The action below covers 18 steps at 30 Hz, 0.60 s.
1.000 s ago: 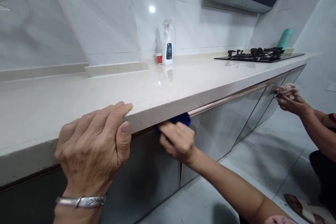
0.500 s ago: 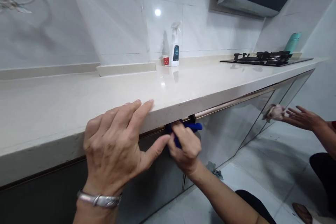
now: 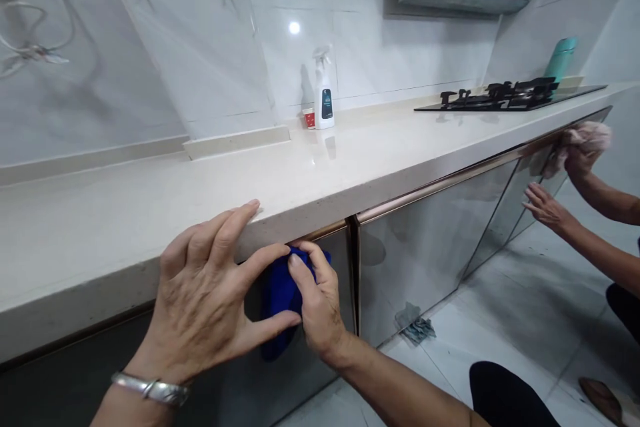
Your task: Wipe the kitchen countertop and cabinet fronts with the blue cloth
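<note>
A dark blue cloth (image 3: 280,293) hangs against the cabinet door, just under the counter's front edge. My right hand (image 3: 320,307) is closed on it at the door's top rim, thumb bent over the fabric. To its left is my left hand (image 3: 205,300), wearing a silver bracelet (image 3: 150,388), with fingers spread at the edge of the white countertop (image 3: 360,160). Its index fingertip and thumb reach in front of the cloth; whether they press on it I cannot tell.
A co-worker's hand with a pale pink cloth (image 3: 587,140) is at the far cabinet doors. A grey-green rag (image 3: 417,327) lies on the floor. A spray bottle (image 3: 325,93), a red-and-white cup (image 3: 309,119), a gas hob (image 3: 510,97) and a teal flask (image 3: 561,59) stand along the counter.
My right hand has moved left and down along the door rim with the blue cloth. My left hand's thumb and index finger have spread. The co-worker's pink cloth has risen to the door tops.
</note>
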Each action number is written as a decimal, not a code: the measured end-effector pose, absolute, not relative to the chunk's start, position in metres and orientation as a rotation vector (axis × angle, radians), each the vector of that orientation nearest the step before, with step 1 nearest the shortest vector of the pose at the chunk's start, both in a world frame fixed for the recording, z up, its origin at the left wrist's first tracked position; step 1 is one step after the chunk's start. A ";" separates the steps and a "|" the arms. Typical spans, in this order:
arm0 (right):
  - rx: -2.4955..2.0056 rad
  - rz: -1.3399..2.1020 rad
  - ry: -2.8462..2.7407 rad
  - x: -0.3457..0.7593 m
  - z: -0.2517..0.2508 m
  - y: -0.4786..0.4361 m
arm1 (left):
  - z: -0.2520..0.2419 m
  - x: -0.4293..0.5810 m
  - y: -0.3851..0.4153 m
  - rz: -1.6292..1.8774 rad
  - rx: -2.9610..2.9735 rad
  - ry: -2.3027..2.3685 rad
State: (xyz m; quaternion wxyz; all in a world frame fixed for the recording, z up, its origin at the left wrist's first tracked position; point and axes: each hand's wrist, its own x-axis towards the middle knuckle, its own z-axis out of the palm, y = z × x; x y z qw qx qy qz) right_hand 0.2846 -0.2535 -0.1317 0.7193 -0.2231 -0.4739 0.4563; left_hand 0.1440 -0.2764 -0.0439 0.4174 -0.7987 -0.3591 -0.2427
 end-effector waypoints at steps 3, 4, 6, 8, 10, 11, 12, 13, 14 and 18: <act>-0.432 1.110 -0.950 0.277 -0.134 -0.257 | -0.043 0.147 -0.278 -0.618 -2.019 -0.940; -0.413 1.115 -0.949 0.276 -0.136 -0.257 | -0.043 0.147 -0.278 -0.602 -2.021 -0.941; -0.374 1.112 -0.966 0.276 -0.140 -0.256 | -0.044 0.147 -0.280 -0.564 -2.017 -0.938; -0.353 1.089 -0.996 0.277 -0.145 -0.253 | -0.047 0.147 -0.283 -0.557 -2.006 -0.945; -0.375 1.033 -1.040 0.276 -0.148 -0.250 | -0.052 0.148 -0.285 -0.585 -2.002 -0.972; -0.396 1.003 -1.064 0.276 -0.149 -0.248 | -0.055 0.148 -0.286 -0.596 -2.003 -0.988; -0.420 0.976 -1.089 0.276 -0.149 -0.247 | -0.057 0.149 -0.286 -0.601 -2.002 -1.002; -0.442 0.950 -1.113 0.278 -0.148 -0.247 | -0.060 0.149 -0.286 -0.599 -1.996 -1.018; -0.461 0.918 -1.144 0.280 -0.146 -0.247 | -0.062 0.149 -0.285 -0.595 -1.984 -1.029; -0.481 0.634 -1.476 0.309 -0.133 -0.256 | -0.065 0.145 -0.278 -0.625 -1.909 -0.944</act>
